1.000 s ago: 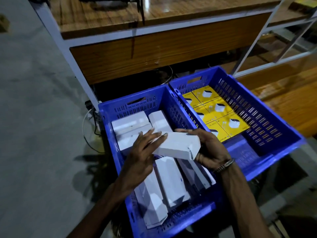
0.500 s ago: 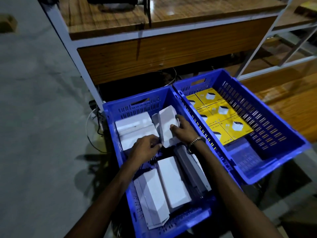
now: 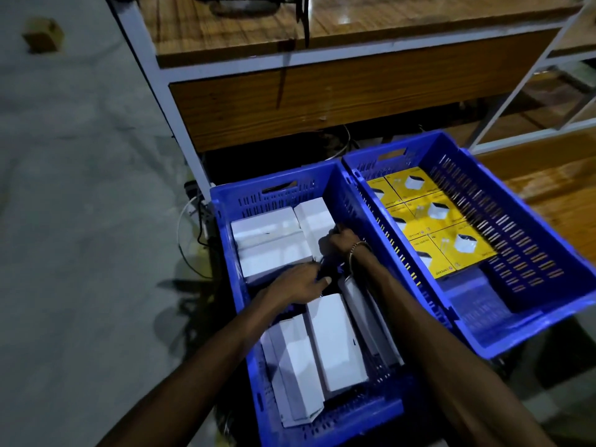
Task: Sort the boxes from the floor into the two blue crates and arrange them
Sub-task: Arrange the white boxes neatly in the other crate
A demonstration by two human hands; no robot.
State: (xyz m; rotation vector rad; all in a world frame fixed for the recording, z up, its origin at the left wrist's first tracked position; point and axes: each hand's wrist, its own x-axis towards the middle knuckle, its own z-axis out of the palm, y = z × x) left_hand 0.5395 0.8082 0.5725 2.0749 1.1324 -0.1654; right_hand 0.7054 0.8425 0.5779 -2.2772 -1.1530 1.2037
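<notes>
While both hands work inside the left crate (image 3: 225, 201), right hand (image 3: 340, 241) grip pinches the upright white box (image 3: 314, 217) at 12 o'clock, squaring it; left hand (image 3: 296, 283) fingers spread, steadying the flat boxes (image 3: 271, 243).

The fingertips of the right hand (image 3: 341, 242) are hidden in the dark gap beside an upright white box (image 3: 314, 217), so its grasp cannot be judged. The fingers of the left hand (image 3: 298, 283) are motion-blurred (contact with the neighbouring boxes cannot be told). Print on the yellow boxes (image 3: 451, 240) is too small to be read. The wooden bench (image 3: 322, 33) is cut off by the top edge.
</notes>
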